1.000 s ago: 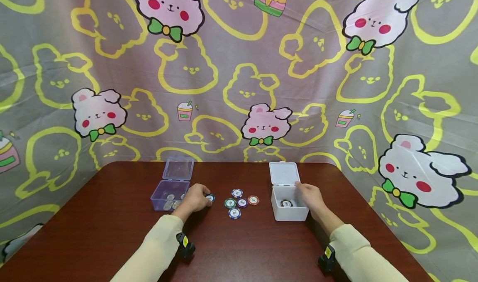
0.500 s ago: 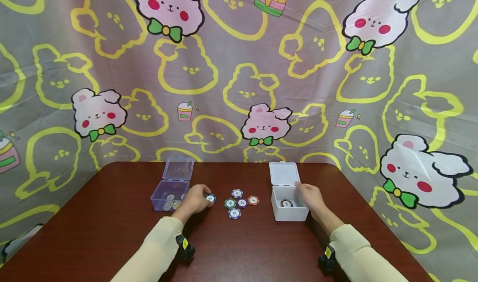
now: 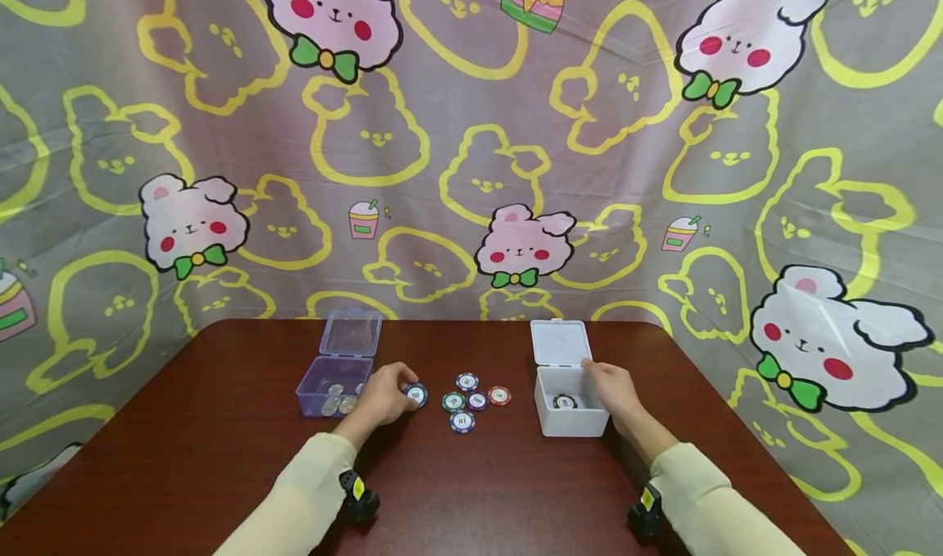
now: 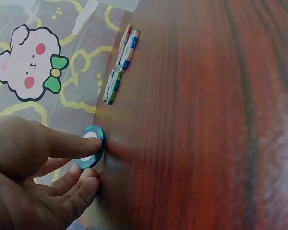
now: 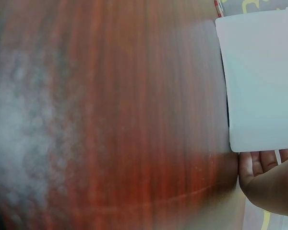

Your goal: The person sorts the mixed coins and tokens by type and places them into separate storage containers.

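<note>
My left hand (image 3: 385, 394) pinches a blue-green poker chip (image 3: 416, 394) between thumb and fingers, just right of the clear purple box (image 3: 313, 388). In the left wrist view the chip (image 4: 90, 146) is tilted on edge, close over the table, thumb across its face. On the right, a white box (image 3: 575, 422) stands with its lid raised and a dark-edged chip (image 3: 565, 401) inside. My right hand (image 3: 617, 392) grips this box's right wall, fingertips at the rim near the hinge. In the right wrist view, fingers (image 5: 269, 160) lie along the side of the box (image 5: 259, 86).
Several loose poker chips (image 3: 462, 422) with blue, green, purple and red edges lie in a cluster between the boxes. The purple box's lid (image 3: 350, 333) stands up; silvery coins (image 3: 330, 406) lie inside. A patterned curtain (image 3: 442, 130) hangs behind the brown table (image 3: 471, 490).
The chip in my left hand has come further into view and shifted slightly right and nearer. My left forearm has shifted slightly left and down. The right hand and white box have stayed put.
</note>
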`<state>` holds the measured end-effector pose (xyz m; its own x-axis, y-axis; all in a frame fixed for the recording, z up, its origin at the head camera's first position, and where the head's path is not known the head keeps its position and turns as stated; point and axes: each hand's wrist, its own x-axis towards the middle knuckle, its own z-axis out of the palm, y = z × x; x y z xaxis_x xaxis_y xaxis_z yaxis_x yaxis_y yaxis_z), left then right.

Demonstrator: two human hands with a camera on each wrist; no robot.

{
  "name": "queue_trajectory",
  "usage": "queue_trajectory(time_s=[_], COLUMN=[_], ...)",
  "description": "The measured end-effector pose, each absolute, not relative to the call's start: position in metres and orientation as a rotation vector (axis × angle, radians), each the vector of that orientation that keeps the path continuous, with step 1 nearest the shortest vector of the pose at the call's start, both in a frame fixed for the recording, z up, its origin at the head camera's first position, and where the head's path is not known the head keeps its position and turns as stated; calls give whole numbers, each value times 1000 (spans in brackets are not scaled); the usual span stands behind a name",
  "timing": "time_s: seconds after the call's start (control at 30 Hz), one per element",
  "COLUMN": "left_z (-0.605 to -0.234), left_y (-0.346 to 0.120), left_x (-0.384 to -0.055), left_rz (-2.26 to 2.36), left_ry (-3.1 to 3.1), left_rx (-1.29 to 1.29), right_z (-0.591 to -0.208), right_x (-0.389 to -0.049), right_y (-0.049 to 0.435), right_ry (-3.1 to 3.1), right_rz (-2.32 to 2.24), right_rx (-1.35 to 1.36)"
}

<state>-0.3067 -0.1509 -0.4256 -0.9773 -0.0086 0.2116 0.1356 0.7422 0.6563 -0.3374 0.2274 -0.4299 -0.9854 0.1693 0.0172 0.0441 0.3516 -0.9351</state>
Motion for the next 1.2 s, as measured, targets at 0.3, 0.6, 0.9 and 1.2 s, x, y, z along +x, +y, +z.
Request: queue_trajectory(time_s=[0.3, 0.6, 0.9, 1.2], left_z=[-426, -425, -418, -419], left_y=[-151, -143, -128, -100], left_x=[-301, -293, -288, -288], left_rz=[-1326, -1661, -2057, -2292], left_ry=[-2690, -2598, -2483, -2362], left_rx=[-94, -188, -205, -332], right_z=[-430, -429, -427, -429], right_x=[-337, -336, -336, -337], right_y=[227, 227, 226, 226], right_ry=[-2485, -2490, -2492, -2480], right_rz=[1718, 1726, 1726, 1734], right_rx=[-200, -190, -201, -200])
